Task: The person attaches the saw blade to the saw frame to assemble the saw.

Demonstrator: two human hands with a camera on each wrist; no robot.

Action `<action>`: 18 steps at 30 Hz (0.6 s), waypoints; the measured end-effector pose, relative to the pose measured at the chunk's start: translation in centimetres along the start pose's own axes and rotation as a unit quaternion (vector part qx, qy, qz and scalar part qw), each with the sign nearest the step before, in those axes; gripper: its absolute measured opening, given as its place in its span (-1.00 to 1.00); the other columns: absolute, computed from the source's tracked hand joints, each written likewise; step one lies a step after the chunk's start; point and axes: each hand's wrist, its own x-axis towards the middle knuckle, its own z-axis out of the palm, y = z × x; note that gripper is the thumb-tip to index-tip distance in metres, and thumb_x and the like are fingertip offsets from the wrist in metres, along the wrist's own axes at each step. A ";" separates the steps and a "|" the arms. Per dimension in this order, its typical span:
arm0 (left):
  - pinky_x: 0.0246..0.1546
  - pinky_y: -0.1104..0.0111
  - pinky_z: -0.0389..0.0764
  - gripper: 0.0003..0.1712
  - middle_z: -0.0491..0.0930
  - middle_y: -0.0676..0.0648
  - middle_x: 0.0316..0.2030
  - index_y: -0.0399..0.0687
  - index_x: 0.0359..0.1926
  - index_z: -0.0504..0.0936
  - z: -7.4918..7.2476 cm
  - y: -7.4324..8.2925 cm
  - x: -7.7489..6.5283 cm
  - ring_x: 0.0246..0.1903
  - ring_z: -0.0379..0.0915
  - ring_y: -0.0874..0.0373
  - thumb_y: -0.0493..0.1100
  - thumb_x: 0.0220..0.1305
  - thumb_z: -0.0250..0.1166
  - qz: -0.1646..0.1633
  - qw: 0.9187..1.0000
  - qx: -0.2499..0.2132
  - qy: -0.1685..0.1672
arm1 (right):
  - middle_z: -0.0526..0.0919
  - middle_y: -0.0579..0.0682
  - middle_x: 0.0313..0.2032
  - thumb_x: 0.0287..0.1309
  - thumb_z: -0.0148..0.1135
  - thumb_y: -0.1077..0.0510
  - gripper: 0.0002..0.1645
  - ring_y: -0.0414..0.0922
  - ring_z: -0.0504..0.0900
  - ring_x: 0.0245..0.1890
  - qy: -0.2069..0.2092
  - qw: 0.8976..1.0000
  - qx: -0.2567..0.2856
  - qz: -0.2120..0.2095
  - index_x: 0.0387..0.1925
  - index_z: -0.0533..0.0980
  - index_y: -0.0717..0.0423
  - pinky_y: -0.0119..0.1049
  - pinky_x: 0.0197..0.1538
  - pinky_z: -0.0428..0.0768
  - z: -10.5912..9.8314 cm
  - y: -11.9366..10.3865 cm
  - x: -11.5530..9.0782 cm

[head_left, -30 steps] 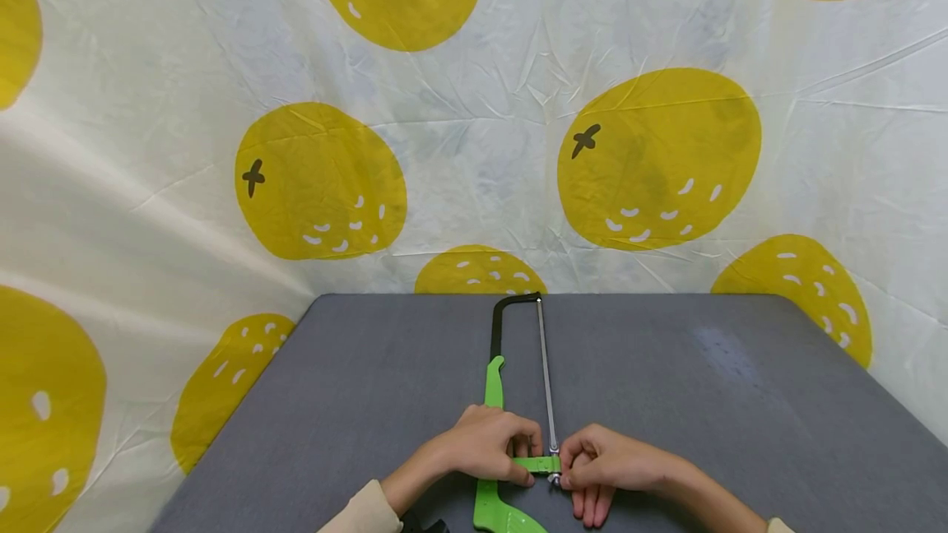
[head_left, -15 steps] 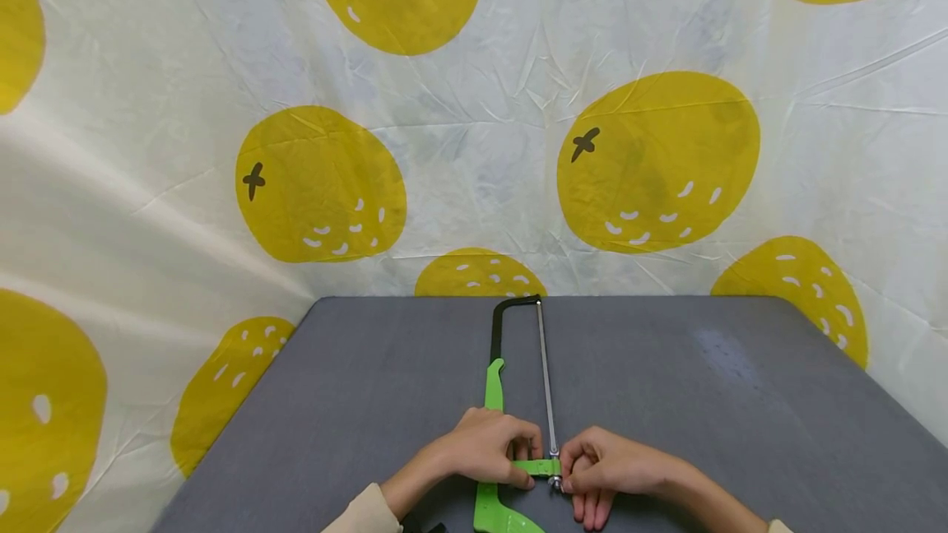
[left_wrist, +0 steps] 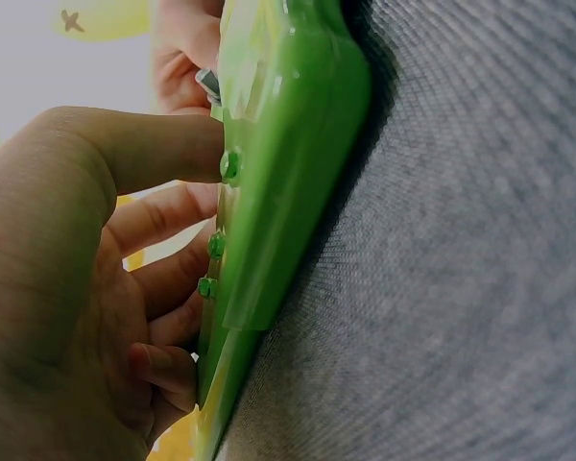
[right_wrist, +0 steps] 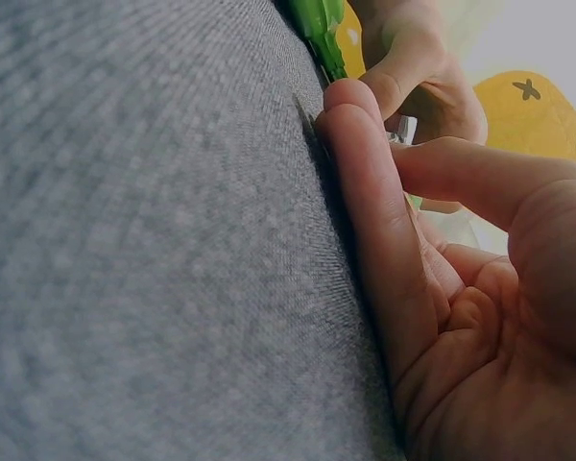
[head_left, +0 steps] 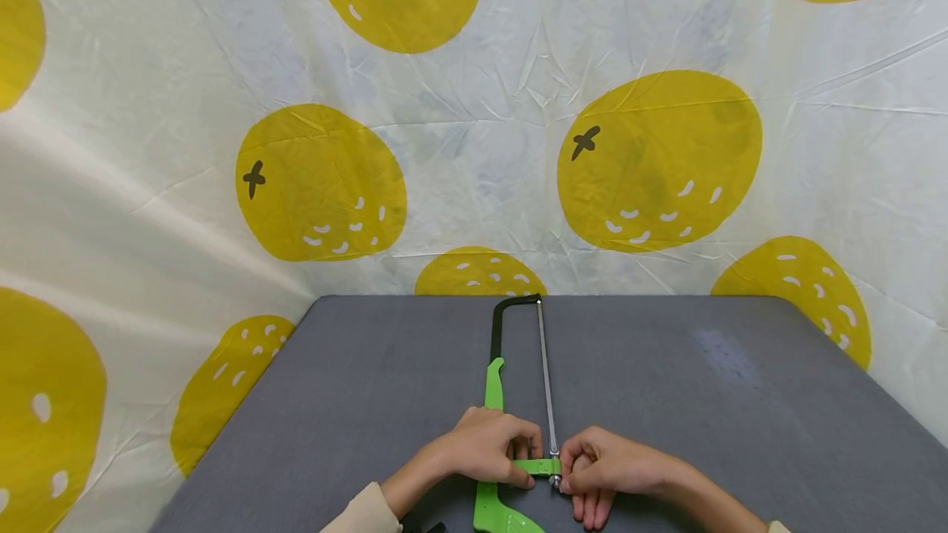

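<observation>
A hacksaw (head_left: 494, 385) lies flat on the table, its bright green handle toward me and its black front bow (head_left: 497, 331) pointing away. The thin silver blade (head_left: 546, 377) runs along its right side. My left hand (head_left: 485, 444) holds the green frame, with the thumb and fingers around the short green crosspiece (head_left: 536, 465). At the blade's near end, the thumb and forefinger of my right hand (head_left: 618, 463) pinch a small silver wing nut (head_left: 555, 482), partly covered by the fingertips. In the right wrist view the other fingers (right_wrist: 379, 221) rest along the tabletop.
The grey cloth-covered table (head_left: 400, 368) reaches back to a white hanging sheet (head_left: 474, 179) printed with yellow fruit. A small dark object (head_left: 437, 527) shows at the bottom edge by the left sleeve (head_left: 363, 512). A pale patch (head_left: 726, 354) marks the table's right side.
The wing nut shows at a slightly different angle, with small shifts of the right fingertips. Both hands and the hacksaw otherwise keep their places.
</observation>
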 end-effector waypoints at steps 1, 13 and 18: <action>-0.48 0.52 0.34 -0.78 0.56 0.45 -0.51 0.39 -0.27 0.66 0.0 0.0 0.0 -0.54 0.36 0.62 0.11 0.09 0.54 0.000 1.000 0.000 0.000 | 0.74 -0.11 -0.53 0.32 0.17 0.32 -0.95 -0.35 0.74 -0.53 0.001 1.000 -0.002 -0.001 -0.23 0.54 0.25 -0.43 -0.45 0.67 0.0 0.0 0.0; -0.49 0.50 0.34 -0.78 0.56 0.44 -0.50 0.39 -0.27 0.66 0.1 -0.1 0.0 -0.54 0.37 0.62 0.11 0.09 0.53 0.002 1.000 -0.004 0.001 | 0.74 -0.12 -0.53 0.31 0.15 0.33 -0.88 -0.35 0.74 -0.53 0.005 1.000 -0.010 -0.002 -0.24 0.54 0.37 -0.43 -0.46 0.67 0.0 0.2 0.0; -0.50 0.49 0.34 -0.78 0.56 0.44 -0.51 0.39 -0.27 0.66 0.1 -0.1 0.1 -0.54 0.37 0.62 0.11 0.09 0.54 0.001 1.000 -0.002 0.002 | 0.74 -0.11 -0.53 0.29 0.14 0.34 -0.88 -0.35 0.74 -0.53 0.006 1.000 -0.008 -0.004 -0.23 0.53 0.39 -0.43 -0.46 0.67 0.0 0.2 0.0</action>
